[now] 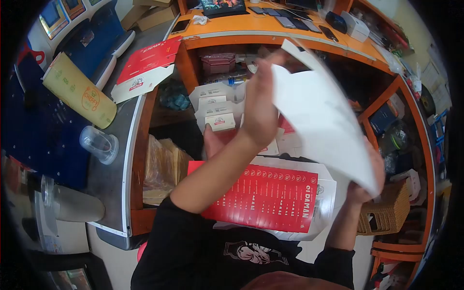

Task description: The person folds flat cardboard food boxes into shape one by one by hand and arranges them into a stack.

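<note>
My left hand [261,108] is raised at the left edge of a white cardboard sheet [319,111], with its fingers against it. My right hand [371,176] grips the sheet's lower right end. The sheet is bent, tilted and slightly blurred, its plain side facing me. Below, over my lap, lies a fanned stack of red printed box blanks [270,198] reading "SI DAMAN", with white flaps at its right. Beyond my left forearm stand several white cartons with red and black print [220,121], partly hidden by the arm.
The grey counter [121,193] at left holds a tall yellow paper cup [79,92], a clear plastic cup [99,145] and a red-white flat blank [150,65]. Several phones [290,23] lie on the orange desk [232,30]. A woven basket [386,210] is at right.
</note>
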`<state>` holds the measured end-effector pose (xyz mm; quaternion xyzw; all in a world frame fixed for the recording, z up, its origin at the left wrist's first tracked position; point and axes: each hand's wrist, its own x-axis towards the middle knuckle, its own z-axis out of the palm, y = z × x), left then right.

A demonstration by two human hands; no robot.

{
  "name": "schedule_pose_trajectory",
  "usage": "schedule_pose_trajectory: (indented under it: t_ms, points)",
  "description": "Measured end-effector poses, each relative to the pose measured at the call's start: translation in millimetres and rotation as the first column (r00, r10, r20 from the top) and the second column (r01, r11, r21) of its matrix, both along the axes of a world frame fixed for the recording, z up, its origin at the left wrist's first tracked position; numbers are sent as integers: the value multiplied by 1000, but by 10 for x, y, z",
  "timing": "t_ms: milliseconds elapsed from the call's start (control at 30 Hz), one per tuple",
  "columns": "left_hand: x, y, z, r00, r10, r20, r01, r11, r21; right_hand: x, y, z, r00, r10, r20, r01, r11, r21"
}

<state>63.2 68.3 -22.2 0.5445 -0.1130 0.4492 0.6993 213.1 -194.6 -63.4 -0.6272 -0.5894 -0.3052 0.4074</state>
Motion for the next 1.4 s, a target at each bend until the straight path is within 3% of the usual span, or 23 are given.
schedule_pose_trajectory:
  t_ms: [33, 67, 133, 200, 267, 367, 400, 433, 500, 600, 700, 767, 867, 967, 1033, 1167, 1200, 1300, 1400]
  points:
    - [82, 64, -37, 972, 231, 50, -236, 936, 259, 90, -57, -111, 986, 47, -159, -10, 974, 225]
    - [165, 127, -74, 887, 428, 170, -459, 784, 418, 181, -114, -224, 951, 152, -271, -11, 888, 460]
    - [282, 116, -64, 952, 256, 165, -301, 874, 381, 117, -93, -82, 850, 214, -482, 146, 783, 604]
    - [325, 26, -37, 958, 243, 154, -281, 905, 319, 25, -125, 215, 762, 327, -559, 123, 774, 621]
    - [477, -3, -121, 925, 266, 270, -329, 918, 220, 9, -105, 362, 743, 301, -598, 187, 765, 617]
    - [497, -72, -189, 741, 607, 287, -667, 713, 215, -108, 2, 578, 728, 179, -662, 342, 742, 577]
    - [447, -98, -174, 694, 661, 284, -718, 607, 340, -143, 30, 611, 720, 124, -683, 402, 727, 556]
    - [396, -124, -158, 638, 708, 303, -751, 484, 450, -121, 15, 600, 711, 196, -675, 350, 734, 582]
    - [269, -315, -117, 632, 747, 209, -645, 356, 676, -62, -39, 561, 677, 336, -655, 244, 736, 631]
    - [340, -369, -157, 824, 560, -85, -372, 649, 664, -68, -55, 543, 625, 473, -621, 100, 741, 664]
    - [446, -379, -264, 937, 246, -246, -95, 861, 500, -62, -61, 589, 627, 430, -650, 145, 755, 640]
    - [424, -439, -246, 950, 15, -311, 101, 930, 353, 14, -46, 638, 629, 366, -686, 175, 793, 583]
    - [413, -413, -253, 928, -210, -309, 223, 975, 8, 197, -108, 678, 665, 205, -718, 219, 866, 450]
    - [324, -452, -163, 964, 122, -238, -85, 984, 159, 422, -220, 569, 710, -112, -695, 387, 887, 253]
    - [279, -527, -95, 957, 182, -226, -134, 968, 210, 282, -103, 481, 720, -275, -637, 502, 841, 204]
    - [324, -603, -112, 980, 155, -126, -104, 934, 342, -50, 142, 257, 670, 36, -741, 69, 991, 111]
    - [289, -651, -70, 984, -45, -175, 75, 983, 169, 18, 149, 178, 625, 133, -769, 11, 984, 179]
    - [317, -557, -157, 973, -130, -191, 148, 985, 86, 174, -4, 54, 225, 408, -885, -227, 905, 359]
    - [254, -582, -180, 947, 23, -321, 6, 996, 87, 6, 62, 49, 326, 407, -853, -185, 913, 365]
